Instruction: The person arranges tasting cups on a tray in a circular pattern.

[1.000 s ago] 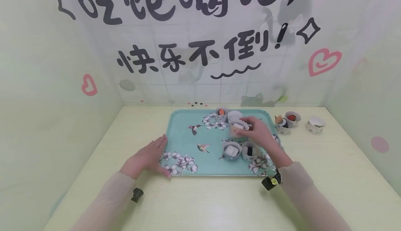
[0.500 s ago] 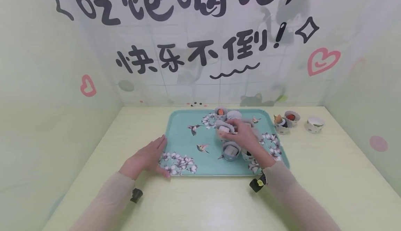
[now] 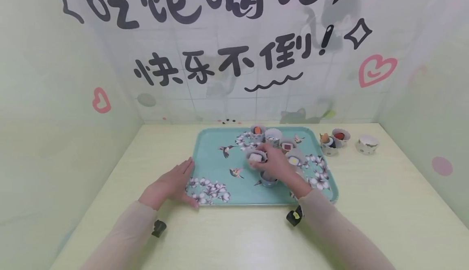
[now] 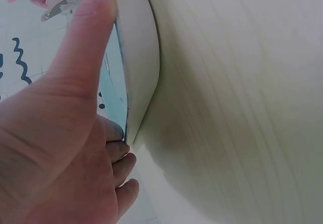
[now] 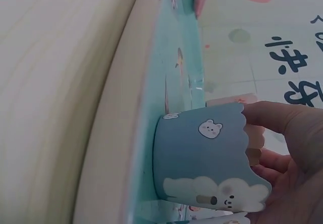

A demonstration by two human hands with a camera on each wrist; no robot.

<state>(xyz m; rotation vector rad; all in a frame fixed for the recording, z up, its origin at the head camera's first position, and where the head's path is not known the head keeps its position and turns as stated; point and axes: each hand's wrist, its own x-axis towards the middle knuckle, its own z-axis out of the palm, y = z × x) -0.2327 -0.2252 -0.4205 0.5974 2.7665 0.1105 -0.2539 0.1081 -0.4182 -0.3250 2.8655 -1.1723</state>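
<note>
I'm working at a pale table (image 3: 234,237) where a turquoise tray (image 3: 212,152) is lying and three paper cups (image 3: 345,142) (two close together) are standing right of it.

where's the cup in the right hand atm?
Head view: the held cup is near the middle of the tray, in the right hand, behind and slightly left of the blue cup.
</note>
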